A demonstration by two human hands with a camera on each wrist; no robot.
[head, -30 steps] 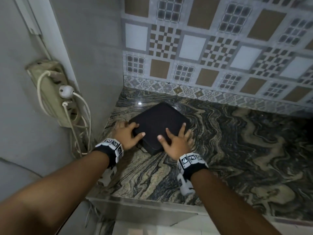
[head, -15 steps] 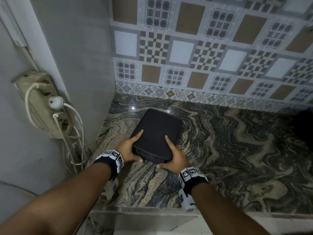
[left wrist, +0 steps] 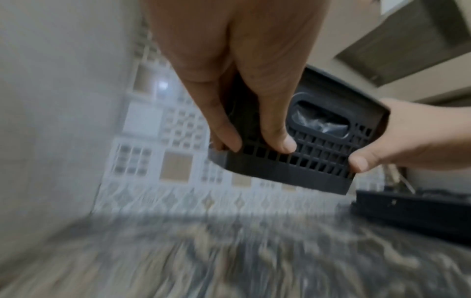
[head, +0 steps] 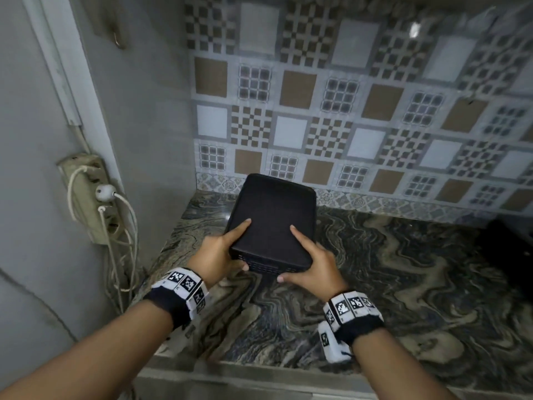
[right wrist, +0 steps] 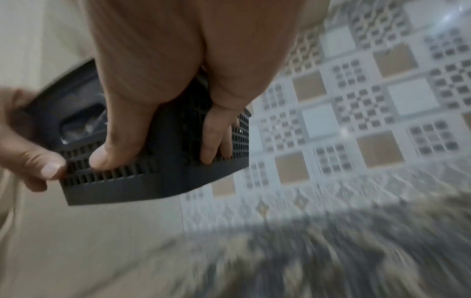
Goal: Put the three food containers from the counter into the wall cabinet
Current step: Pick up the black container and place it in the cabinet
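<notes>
A tiled wall [head: 360,116] with checked and brown squares fills the upper right of the head view, and a plain grey wall [head: 138,116] runs down the left. Below them a marbled stone tabletop [head: 403,284] spreads across the lower right. On the grey wall at the left edge hangs a beige power strip [head: 86,197] with a white plug [head: 104,192] and loose cords.

In the middle of the frame a black food container [head: 274,220] is held clear above the tabletop, its flat lid facing up and its near end tipped toward the camera. The wrist views show gridded side walls and an oval handle slot [left wrist: 322,118] on that near end.

The left hand [head: 219,255] grips the near left corner, forefinger lying on the lid, thumb pressed on the gridded end. The right hand [head: 314,264] grips the near right corner the same way. The fingers [right wrist: 216,139] of the right hand curl around the container's side wall.
</notes>
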